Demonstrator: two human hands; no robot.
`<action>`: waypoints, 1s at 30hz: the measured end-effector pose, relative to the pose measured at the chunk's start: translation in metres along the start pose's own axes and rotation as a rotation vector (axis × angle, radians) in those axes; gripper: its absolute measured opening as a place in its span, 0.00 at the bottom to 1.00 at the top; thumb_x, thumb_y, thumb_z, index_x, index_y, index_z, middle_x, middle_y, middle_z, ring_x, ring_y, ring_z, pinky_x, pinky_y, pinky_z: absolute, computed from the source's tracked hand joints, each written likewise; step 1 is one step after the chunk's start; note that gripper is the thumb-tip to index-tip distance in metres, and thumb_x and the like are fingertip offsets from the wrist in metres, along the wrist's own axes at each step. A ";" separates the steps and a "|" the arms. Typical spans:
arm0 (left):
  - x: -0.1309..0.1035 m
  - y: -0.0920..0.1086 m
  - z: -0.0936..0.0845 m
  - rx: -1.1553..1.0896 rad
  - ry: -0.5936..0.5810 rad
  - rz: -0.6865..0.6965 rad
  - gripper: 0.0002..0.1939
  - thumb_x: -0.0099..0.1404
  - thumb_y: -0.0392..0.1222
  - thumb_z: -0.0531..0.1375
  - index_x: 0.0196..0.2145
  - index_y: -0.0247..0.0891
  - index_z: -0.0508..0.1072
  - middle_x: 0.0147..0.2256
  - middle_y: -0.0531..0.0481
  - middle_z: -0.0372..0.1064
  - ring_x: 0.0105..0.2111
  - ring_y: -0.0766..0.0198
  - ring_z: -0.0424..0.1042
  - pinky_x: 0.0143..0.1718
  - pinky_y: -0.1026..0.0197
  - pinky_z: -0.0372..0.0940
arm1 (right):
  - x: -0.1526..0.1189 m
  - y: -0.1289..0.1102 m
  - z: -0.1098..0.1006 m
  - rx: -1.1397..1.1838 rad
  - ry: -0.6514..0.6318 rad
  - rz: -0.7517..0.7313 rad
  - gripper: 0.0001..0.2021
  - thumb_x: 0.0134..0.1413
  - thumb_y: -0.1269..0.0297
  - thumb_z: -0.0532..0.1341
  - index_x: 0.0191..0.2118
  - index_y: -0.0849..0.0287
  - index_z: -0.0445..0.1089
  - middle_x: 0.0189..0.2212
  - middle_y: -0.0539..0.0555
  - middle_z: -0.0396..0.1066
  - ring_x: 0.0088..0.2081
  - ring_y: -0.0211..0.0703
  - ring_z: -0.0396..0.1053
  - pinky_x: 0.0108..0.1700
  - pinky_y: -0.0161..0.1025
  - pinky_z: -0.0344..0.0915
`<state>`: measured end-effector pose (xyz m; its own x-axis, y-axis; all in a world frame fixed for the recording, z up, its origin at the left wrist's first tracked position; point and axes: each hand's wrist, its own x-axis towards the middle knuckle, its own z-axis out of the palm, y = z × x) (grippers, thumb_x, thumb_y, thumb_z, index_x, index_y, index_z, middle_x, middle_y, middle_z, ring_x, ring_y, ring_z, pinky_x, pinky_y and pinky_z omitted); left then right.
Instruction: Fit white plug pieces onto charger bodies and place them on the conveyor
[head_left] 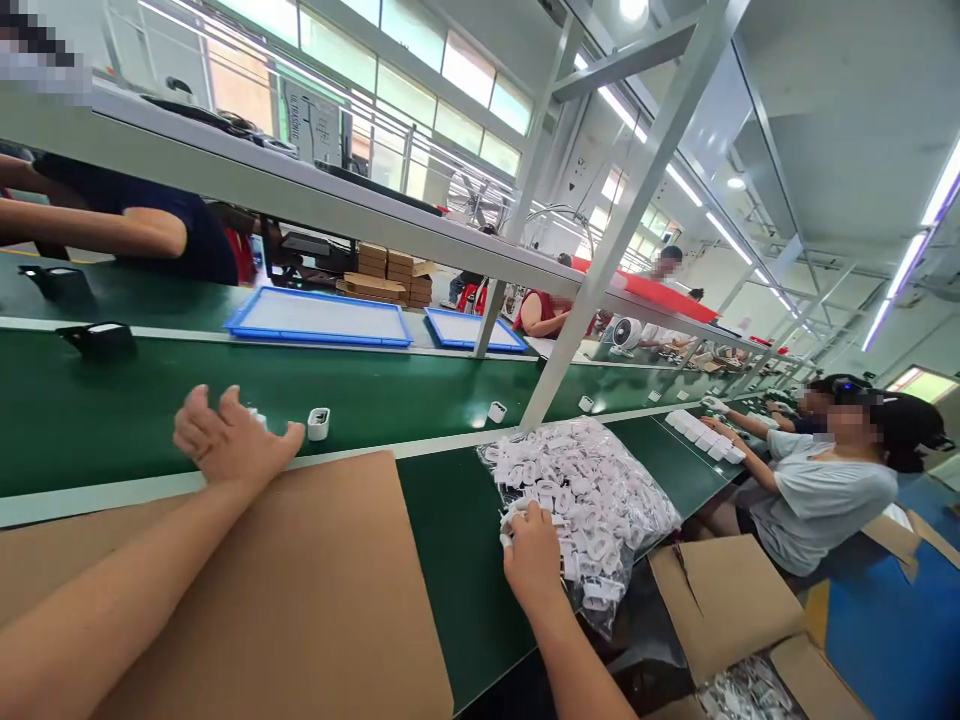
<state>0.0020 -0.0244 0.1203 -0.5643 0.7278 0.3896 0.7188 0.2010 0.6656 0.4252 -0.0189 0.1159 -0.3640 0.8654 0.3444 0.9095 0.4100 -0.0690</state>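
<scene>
Apparently midway: a few glossy white rounded plastic housings stand on the smooth green belt, while the crinkled clear plastic bag of white parts bulges at five o'clock. The left hand, at eight, spreads open, a white piece behind it seemingly ungripped; the right hand, near six, curls around a white curved plastic part.

On my worktop, the cardboard panel lies left, the bag of small parts right. Behind both runs the conveyor, with single pieces along it; beyond that I see two trays. Right of the bag, below the worktop's edge, sits a carton holding small items.
</scene>
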 end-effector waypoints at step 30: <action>-0.158 0.051 0.006 -0.380 -0.463 0.147 0.21 0.62 0.59 0.64 0.42 0.39 0.76 0.40 0.45 0.75 0.41 0.52 0.72 0.41 0.55 0.66 | 0.028 -0.101 0.012 1.378 -0.364 0.149 0.17 0.45 0.57 0.74 0.40 0.58 0.77 0.31 0.52 0.76 0.31 0.38 0.70 0.30 0.34 0.65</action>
<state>0.1298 -0.1252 0.0887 -0.1741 0.9564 0.2344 0.5324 -0.1088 0.8395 0.3206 -0.0325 0.1217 -0.5062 0.8623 0.0130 0.1027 0.0753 -0.9919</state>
